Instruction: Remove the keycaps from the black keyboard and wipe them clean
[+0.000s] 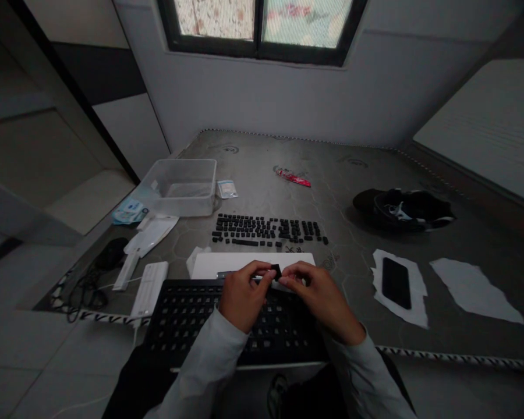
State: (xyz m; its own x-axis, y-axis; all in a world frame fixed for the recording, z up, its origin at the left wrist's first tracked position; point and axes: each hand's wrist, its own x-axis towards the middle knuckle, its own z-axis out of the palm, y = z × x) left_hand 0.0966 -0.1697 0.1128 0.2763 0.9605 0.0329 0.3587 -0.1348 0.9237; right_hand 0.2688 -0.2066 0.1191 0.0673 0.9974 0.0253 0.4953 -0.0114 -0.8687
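The left hand [244,294] and the right hand [322,294] pinch one keycap [276,271] between them over the far side of the keyboard [179,314]. Just beyond the keyboard lies a white slab [236,261], with rows of loose keycaps [247,227] past it. Left of the keyboard are a power strip [151,288], a mouse [112,253] and, farther off, a clear bin [183,207]. Right of the keyboard, a phone [396,283] rests on paper [419,294].
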